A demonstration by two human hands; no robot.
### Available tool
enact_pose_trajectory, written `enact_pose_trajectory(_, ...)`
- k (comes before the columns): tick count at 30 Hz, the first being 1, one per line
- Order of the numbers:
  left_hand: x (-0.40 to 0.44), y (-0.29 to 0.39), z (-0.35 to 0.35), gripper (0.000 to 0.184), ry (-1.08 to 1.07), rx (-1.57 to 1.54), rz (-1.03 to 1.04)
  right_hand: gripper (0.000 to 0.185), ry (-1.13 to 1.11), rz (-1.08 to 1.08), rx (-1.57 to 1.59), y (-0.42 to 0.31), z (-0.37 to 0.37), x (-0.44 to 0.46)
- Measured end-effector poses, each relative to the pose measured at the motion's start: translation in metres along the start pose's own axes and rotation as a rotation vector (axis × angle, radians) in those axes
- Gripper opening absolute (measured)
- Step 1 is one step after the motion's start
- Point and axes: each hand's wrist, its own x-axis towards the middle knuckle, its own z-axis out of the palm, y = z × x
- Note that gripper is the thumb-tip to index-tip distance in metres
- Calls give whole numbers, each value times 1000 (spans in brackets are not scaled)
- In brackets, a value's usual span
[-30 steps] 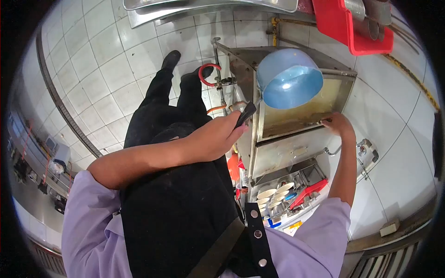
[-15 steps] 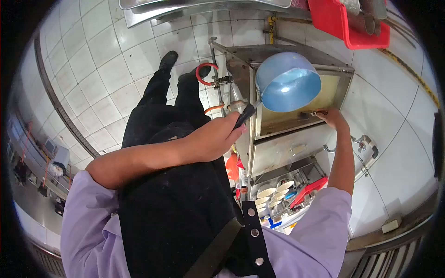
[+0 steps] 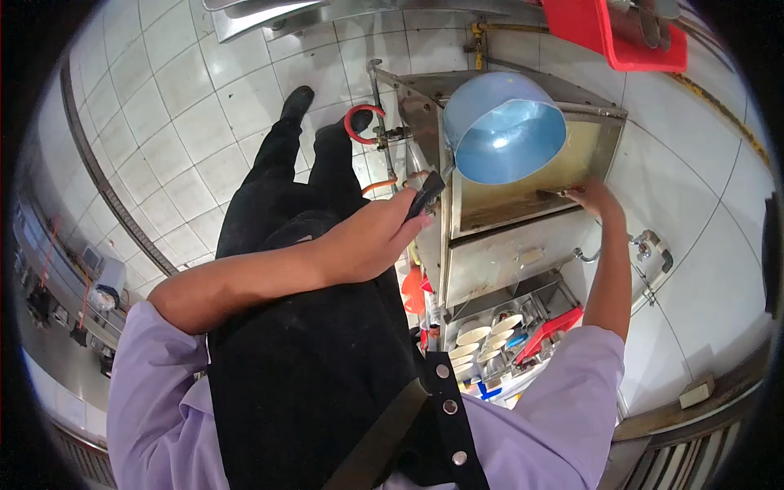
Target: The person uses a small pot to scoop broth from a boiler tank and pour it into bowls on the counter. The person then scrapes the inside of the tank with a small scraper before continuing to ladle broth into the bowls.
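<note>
My left hand (image 3: 394,226) is closed around the black handle (image 3: 425,198) of a saucepan. The saucepan (image 3: 502,139) is light blue and shiny inside, tilted with its mouth toward me. It hangs over a steel basin (image 3: 452,208) with a yellowish, brown-stained interior. My right hand (image 3: 596,198) reaches to the basin's right side. Its fingers are closed at a small thing low in the basin, too small and hidden to name. Part of the basin is hidden behind the saucepan.
A red container (image 3: 645,59) holding metal utensils stands at the upper right. A wall tap (image 3: 649,249) is by my right forearm. Red hose (image 3: 351,124) and pipework run left of the basin. Below are several cream bowls (image 3: 474,336) and a red tray (image 3: 549,336).
The saucepan has risen slightly in view, its mouth turned a little more toward me. My right hand has shifted slightly up and to the right.
</note>
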Motion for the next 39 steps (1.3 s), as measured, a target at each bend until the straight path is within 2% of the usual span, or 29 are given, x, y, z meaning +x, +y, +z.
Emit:
enact_pose_trajectory(2, 1, -11, 9, 28, 8, 20, 50, 33, 47, 18, 7, 6, 2, 0)
enact_pose_trajectory(6, -1, -14, 13, 26, 28, 42, 60, 34, -62, 50, -36, -18, -15, -1)
enact_pose_trajectory(8, -4, -19, 19, 26, 9, 26, 65, 34, -114, 98, -80, -25, 1, -20)
enact_pose_trajectory(10, 5, -18, 14, 26, 40, 27, 95, 32, 29, -17, -40, -25, 15, -25)
enact_pose_trajectory(12, 2, -14, 14, 25, 4, 31, 21, 32, 54, -68, 17, -26, 25, -23)
enact_pose_trajectory(14, 3, -18, 13, 25, 34, 52, 53, 34, 154, 80, -183, -30, 43, -17)
enact_pose_trajectory(16, 0, -17, 19, 25, 37, 65, 92, 33, 86, 58, -125, -36, 48, -9)
enact_pose_trajectory(18, 3, -7, 12, 25, -16, 31, -3, 32, 57, 17, -82, -54, 26, -6)
enact_pose_trajectory(19, 4, 1, 8, 33, -75, 64, -57, 33, -15, 72, -38, -71, 7, -20)
enact_pose_trajectory(20, 4, 1, 8, 33, -74, 64, -62, 34, -92, 127, 7, -80, -1, -27)
enact_pose_trajectory(21, 4, -1, 9, 33, -63, 65, -58, 34, -95, 124, 9, -76, 5, -23)
enact_pose_trajectory(23, 3, -4, 12, 34, -67, 64, -55, 33, 61, 49, 80, -56, 30, -20)
enact_pose_trajectory(26, 6, -11, 20, 27, -17, 8, -41, 33, -18, 20, 74, -41, 43, 1)
enact_pose_trajectory(29, 7, -19, 21, 28, 21, 55, 29, 34, -34, -1, 96, -82, 9, -32)
enact_pose_trajectory(31, 6, -17, 22, 29, 24, 47, 48, 35, -29, 40, 37, -89, 18, -30)
enact_pose_trajectory(33, 7, -9, 20, 29, -15, 28, -5, 35, -13, 86, -29, -79, 25, -25)
enact_pose_trajectory(35, 9, -7, 18, 29, -28, 12, -57, 37, -59, -13, 55, -60, 33, -7)
enact_pose_trajectory(37, 8, -14, 19, 29, -4, 39, 23, 34, -65, -28, 60, -81, 11, -24)
enact_pose_trajectory(39, 9, -12, 16, 28, 4, 43, 1, 32, -83, -32, 72, -101, 10, -31)
